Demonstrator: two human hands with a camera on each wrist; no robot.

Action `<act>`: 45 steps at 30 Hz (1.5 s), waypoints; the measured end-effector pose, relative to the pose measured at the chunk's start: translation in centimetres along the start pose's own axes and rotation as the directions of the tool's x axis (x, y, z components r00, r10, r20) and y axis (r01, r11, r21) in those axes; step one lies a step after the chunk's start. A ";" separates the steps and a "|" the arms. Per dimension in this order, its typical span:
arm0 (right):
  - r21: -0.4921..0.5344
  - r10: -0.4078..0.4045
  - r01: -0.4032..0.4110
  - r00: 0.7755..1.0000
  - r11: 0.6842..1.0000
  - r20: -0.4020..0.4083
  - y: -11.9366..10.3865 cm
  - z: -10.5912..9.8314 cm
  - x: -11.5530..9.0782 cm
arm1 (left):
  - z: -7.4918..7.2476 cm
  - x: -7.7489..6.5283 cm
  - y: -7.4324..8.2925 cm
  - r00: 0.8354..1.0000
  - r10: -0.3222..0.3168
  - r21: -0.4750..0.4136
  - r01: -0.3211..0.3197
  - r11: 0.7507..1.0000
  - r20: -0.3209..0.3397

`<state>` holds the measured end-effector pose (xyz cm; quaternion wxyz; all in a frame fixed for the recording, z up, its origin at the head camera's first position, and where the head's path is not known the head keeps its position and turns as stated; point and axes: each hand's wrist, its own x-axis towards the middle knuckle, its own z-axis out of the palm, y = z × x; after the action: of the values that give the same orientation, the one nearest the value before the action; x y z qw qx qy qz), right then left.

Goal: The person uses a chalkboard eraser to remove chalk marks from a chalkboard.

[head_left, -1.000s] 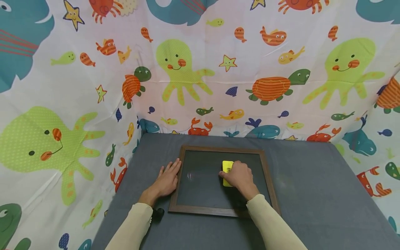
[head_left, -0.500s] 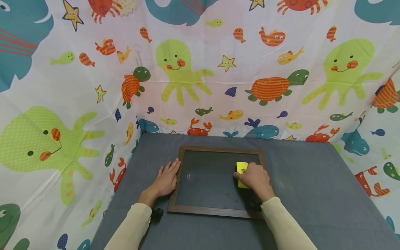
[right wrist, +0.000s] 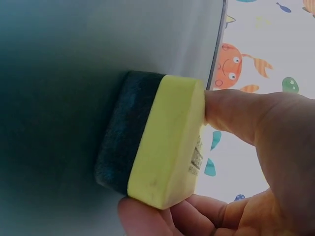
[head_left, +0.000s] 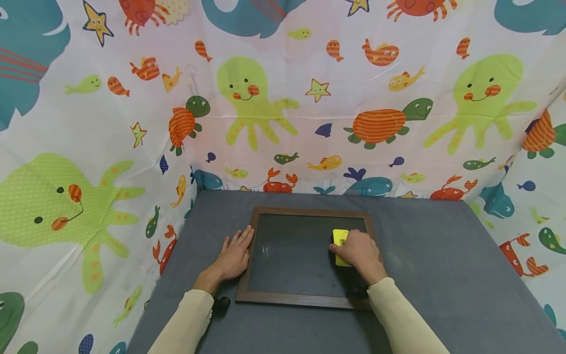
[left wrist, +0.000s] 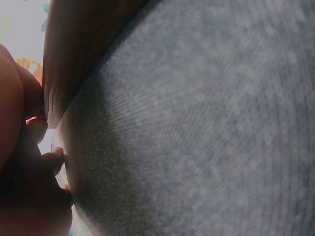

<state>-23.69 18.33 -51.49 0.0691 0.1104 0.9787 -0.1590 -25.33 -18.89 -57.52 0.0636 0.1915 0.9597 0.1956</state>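
Observation:
A dark chalkboard (head_left: 287, 255) in a brown wooden frame (head_left: 300, 299) lies on the table. Over its right half, my right hand (head_left: 360, 253) grips a yellow board eraser (head_left: 340, 238). In the right wrist view, thumb and fingers clasp the yellow body of the eraser (right wrist: 165, 137), and its dark felt pad (right wrist: 130, 130) faces the board surface. My left hand (head_left: 232, 255) rests flat at the left side of the frame, fingertips on the wood. The left wrist view shows only part of that hand (left wrist: 37, 147), in shadow beside the frame (left wrist: 74, 44).
A grey cloth (head_left: 433, 265) covers the table around the board. Behind and at both sides hangs a white curtain (head_left: 283, 132) printed with sea animals. A small black rounded object (head_left: 222, 305) shows by the left wrist.
My right hand has slid the eraser rightward across the board, then stayed about there over the last half second. The left hand keeps its place on the frame.

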 end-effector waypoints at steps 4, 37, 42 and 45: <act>0.014 -0.006 0.006 1.000 1.000 0.001 0.5 -0.8 0.2 | 0.0 0.0 0.1 1.000 0.004 -0.001 -0.004 1.000 0.000; 0.081 0.183 -0.189 0.980 0.979 0.080 14.5 -5.9 -0.3 | 0.3 -0.3 0.2 1.000 0.005 -0.025 -0.006 1.000 -0.020; 0.077 0.191 -0.198 0.978 0.977 0.087 15.0 -5.4 -0.3 | 0.4 -0.2 0.1 1.000 0.005 -0.033 -0.006 0.999 -0.013; 0.076 0.198 -0.205 0.976 0.976 0.086 15.2 -5.0 -0.3 | 0.4 -0.1 0.1 1.000 0.003 -0.032 -0.003 0.999 0.001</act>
<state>-20.24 33.99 -51.25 0.1184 0.2056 0.9514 -0.1965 -25.14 -18.72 -57.89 0.0670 0.1921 0.9561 0.2110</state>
